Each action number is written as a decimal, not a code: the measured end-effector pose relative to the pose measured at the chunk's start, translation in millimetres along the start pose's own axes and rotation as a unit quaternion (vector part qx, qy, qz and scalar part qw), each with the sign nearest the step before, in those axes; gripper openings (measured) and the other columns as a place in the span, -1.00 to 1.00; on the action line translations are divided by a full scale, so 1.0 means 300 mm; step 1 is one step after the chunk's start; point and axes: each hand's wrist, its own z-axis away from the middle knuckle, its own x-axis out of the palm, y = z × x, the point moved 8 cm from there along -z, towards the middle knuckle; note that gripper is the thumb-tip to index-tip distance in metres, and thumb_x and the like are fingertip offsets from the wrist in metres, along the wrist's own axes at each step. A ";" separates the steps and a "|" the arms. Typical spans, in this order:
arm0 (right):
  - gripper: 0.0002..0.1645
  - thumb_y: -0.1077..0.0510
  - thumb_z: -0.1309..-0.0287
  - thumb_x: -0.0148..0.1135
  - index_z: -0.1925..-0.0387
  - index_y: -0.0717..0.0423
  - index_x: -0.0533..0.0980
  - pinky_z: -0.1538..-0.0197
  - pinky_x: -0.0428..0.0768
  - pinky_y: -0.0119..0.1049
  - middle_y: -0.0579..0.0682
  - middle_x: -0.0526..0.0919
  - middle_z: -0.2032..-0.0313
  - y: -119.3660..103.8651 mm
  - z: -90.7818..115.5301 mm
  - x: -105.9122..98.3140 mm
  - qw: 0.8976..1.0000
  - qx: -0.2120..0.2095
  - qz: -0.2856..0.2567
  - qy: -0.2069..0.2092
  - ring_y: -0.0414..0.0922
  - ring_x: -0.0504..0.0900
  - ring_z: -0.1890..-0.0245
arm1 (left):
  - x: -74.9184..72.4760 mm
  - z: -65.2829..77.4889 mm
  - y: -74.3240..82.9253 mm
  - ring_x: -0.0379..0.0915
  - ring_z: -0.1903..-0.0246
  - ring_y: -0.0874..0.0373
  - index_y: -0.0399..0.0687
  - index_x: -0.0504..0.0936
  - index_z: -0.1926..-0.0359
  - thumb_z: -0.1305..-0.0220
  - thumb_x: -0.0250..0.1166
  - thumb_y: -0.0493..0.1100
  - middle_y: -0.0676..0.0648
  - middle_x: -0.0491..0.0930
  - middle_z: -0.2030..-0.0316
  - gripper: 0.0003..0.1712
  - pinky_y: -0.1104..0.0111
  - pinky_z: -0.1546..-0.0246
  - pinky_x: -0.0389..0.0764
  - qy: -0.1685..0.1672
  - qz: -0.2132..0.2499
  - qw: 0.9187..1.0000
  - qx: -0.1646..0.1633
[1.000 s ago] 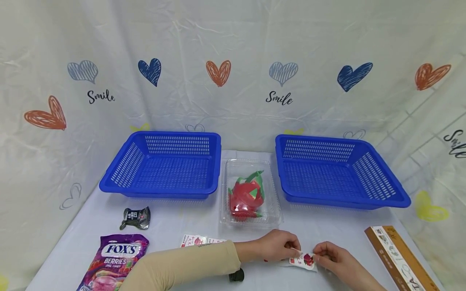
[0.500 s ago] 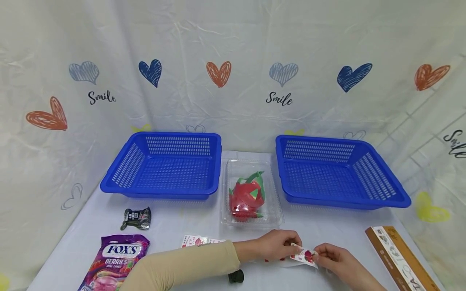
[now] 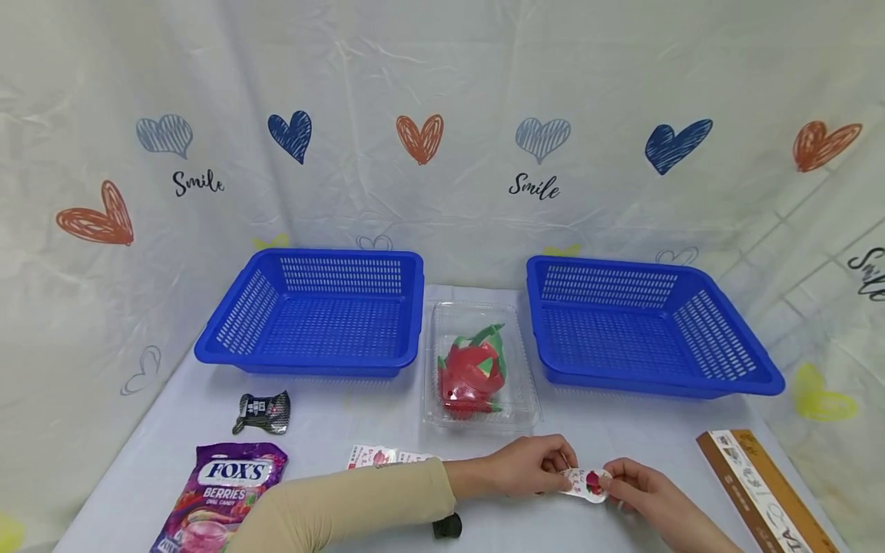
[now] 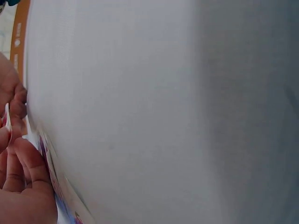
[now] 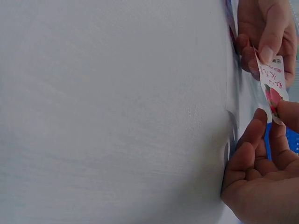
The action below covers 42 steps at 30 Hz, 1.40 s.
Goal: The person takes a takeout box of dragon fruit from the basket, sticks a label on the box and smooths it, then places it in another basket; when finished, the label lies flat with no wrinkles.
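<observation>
A white dragon fruit sticker label [image 3: 586, 485], with pink lettering and a red fruit print, is stretched between both hands low over the table. My left hand [image 3: 532, 466] pinches its left end between thumb and fingers. At the printed right end, the thumb and fingertip of my right hand [image 3: 646, 491] grip the rounded edge. In the right wrist view the label [image 5: 273, 88] shows tilted and slightly bent, with the other right-hand fingers loosely curled. More printed labels [image 3: 373, 456] lie flat on the table, partly covered by the left sleeve.
Two blue baskets [image 3: 311, 367] [image 3: 657, 382] stand at the back. Between them is a clear plastic box [image 3: 522, 384] holding a red and green dragon fruit [image 3: 470, 376]. A purple candy bag [image 3: 224, 491], dark packet [image 3: 263, 412], black object [image 3: 448, 526] and long brown box [image 3: 767, 491] lie around.
The label between the hands has turned and now shows a rounded right end, where it looked squarer before. The right hand has shifted slightly right. The left hand has barely moved.
</observation>
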 end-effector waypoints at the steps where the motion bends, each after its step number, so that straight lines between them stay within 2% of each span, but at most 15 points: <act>1: -0.55 -0.06 -0.44 0.03 0.04 0.31 0.43 0.23 0.46 -0.28 -0.03 0.48 0.29 -0.001 0.000 0.001 1.000 -0.001 -0.003 0.002 -0.13 0.42 0.25 | 0.000 0.001 -0.001 0.42 0.52 0.44 -0.03 0.54 0.07 -0.28 0.32 -0.27 0.16 0.58 0.40 -0.78 0.53 0.57 0.51 0.001 0.003 1.000 0.000; 7: -0.54 -0.06 -0.42 0.06 0.03 0.31 0.42 0.26 0.47 -0.28 -0.03 0.49 0.31 -0.009 0.001 0.006 1.000 -0.003 -0.012 0.015 -0.12 0.44 0.28 | -0.004 0.011 0.012 0.35 0.67 0.37 0.10 0.50 -0.01 -0.41 0.20 -0.18 0.22 0.56 0.47 -0.80 0.51 0.63 0.48 0.012 -0.007 1.000 0.016; 10: -0.53 -0.07 -0.42 0.05 0.02 0.31 0.42 0.28 0.47 -0.26 -0.02 0.50 0.31 -0.012 0.001 0.004 1.000 0.005 -0.003 0.026 -0.10 0.44 0.28 | -0.002 0.014 0.025 0.34 0.64 0.40 0.14 0.50 -0.04 -0.44 0.17 -0.15 0.22 0.55 0.48 -0.80 0.54 0.58 0.49 0.005 -0.028 0.999 0.035; 16: -0.44 -0.10 -0.41 0.05 -0.10 0.33 0.40 0.26 0.50 -0.24 -0.01 0.54 0.27 -0.025 0.002 -0.003 0.999 0.015 0.015 0.048 -0.09 0.46 0.26 | 0.008 0.016 0.057 0.37 0.54 0.54 0.12 0.52 -0.07 -0.43 0.17 -0.19 0.23 0.59 0.46 -0.76 0.64 0.45 0.47 -0.018 -0.112 0.991 0.070; 19: -0.37 -0.12 -0.39 0.09 -0.19 0.32 0.36 0.24 0.52 -0.24 0.01 0.57 0.21 -0.042 0.007 -0.011 0.997 0.008 0.016 0.070 -0.11 0.49 0.24 | -0.001 0.025 0.078 0.41 0.48 0.60 0.07 0.54 -0.06 -0.41 0.19 -0.19 0.24 0.64 0.42 -0.77 0.67 0.41 0.47 -0.009 -0.126 0.989 0.073; 21: -0.37 -0.09 -0.38 0.11 -0.24 0.30 0.34 0.23 0.52 -0.25 0.03 0.57 0.16 -0.066 0.014 -0.021 0.995 -0.009 0.019 0.094 -0.12 0.51 0.22 | -0.016 0.036 0.099 0.41 0.47 0.63 0.04 0.54 -0.05 -0.41 0.20 -0.18 0.22 0.67 0.37 -0.78 0.69 0.39 0.46 0.012 -0.135 0.988 0.078; 23: -0.39 -0.06 -0.37 0.14 -0.25 0.26 0.32 0.21 0.53 -0.29 0.03 0.57 0.15 -0.101 0.027 -0.033 0.990 -0.035 0.030 0.133 -0.14 0.54 0.22 | -0.037 0.050 0.123 0.41 0.51 0.62 0.01 0.55 -0.03 -0.41 0.19 -0.18 0.21 0.68 0.35 -0.79 0.70 0.39 0.45 0.040 -0.139 0.986 0.082; 25: -0.44 -0.02 -0.37 0.16 -0.23 0.24 0.33 0.24 0.53 -0.33 0.04 0.58 0.17 -0.150 0.048 -0.044 0.980 -0.075 0.053 0.175 -0.16 0.56 0.25 | -0.062 0.065 0.148 0.42 0.52 0.62 0.00 0.55 -0.02 -0.41 0.19 -0.17 0.19 0.70 0.32 -0.80 0.71 0.37 0.45 0.074 -0.144 0.983 0.086; 30: -0.60 0.03 -0.33 0.22 -0.08 0.14 0.43 0.35 0.51 -0.40 -0.02 0.59 0.29 -0.290 0.107 -0.045 0.937 -0.174 0.146 0.265 -0.27 0.52 0.35 | -0.136 0.098 0.208 0.44 0.42 0.61 -0.01 0.54 -0.04 -0.41 0.20 -0.16 0.17 0.72 0.30 -0.78 0.72 0.31 0.44 0.157 -0.161 0.969 0.105; 31: -0.63 0.03 -0.32 0.23 -0.06 0.13 0.46 0.35 0.51 -0.41 -0.04 0.59 0.30 -0.316 0.114 -0.043 0.929 -0.190 0.159 0.275 -0.29 0.52 0.36 | -0.153 0.104 0.218 0.43 0.39 0.61 -0.01 0.54 -0.04 -0.41 0.20 -0.17 0.16 0.72 0.30 -0.78 0.71 0.31 0.44 0.170 -0.160 0.966 0.110; 33: -0.67 0.04 -0.32 0.23 -0.03 0.10 0.50 0.35 0.52 -0.43 -0.06 0.59 0.31 -0.363 0.121 -0.037 0.919 -0.215 0.170 0.282 -0.31 0.52 0.36 | -0.185 0.115 0.236 0.43 0.41 0.59 -0.03 0.52 -0.05 -0.41 0.20 -0.18 0.13 0.72 0.33 -0.77 0.70 0.33 0.45 0.191 -0.151 0.962 0.121; 35: -0.70 0.06 -0.33 0.22 -0.02 0.09 0.52 0.33 0.53 -0.44 -0.06 0.59 0.30 -0.403 0.123 -0.035 0.914 -0.238 0.166 0.284 -0.30 0.53 0.34 | -0.218 0.126 0.254 0.43 0.44 0.57 -0.05 0.52 -0.04 -0.40 0.21 -0.20 0.09 0.72 0.33 -0.77 0.69 0.37 0.46 0.211 -0.148 0.957 0.133; 38: -0.71 0.07 -0.35 0.19 -0.04 0.08 0.52 0.29 0.54 -0.47 -0.04 0.58 0.26 -0.450 0.118 -0.032 0.914 -0.262 0.144 0.276 -0.28 0.53 0.29 | -0.259 0.140 0.282 0.48 0.44 0.55 -0.08 0.50 -0.03 -0.38 0.23 -0.22 0.05 0.74 0.30 -0.77 0.69 0.37 0.48 0.235 -0.138 0.951 0.145; 42: -0.71 0.08 -0.35 0.19 -0.05 0.05 0.51 0.26 0.56 -0.48 -0.02 0.58 0.23 -0.500 0.107 -0.018 0.915 -0.282 0.116 0.262 -0.24 0.54 0.27 | -0.302 0.151 0.310 0.55 0.41 0.49 -0.13 0.50 -0.04 -0.38 0.23 -0.22 -0.01 0.74 0.26 -0.75 0.66 0.30 0.53 0.251 -0.101 0.953 0.141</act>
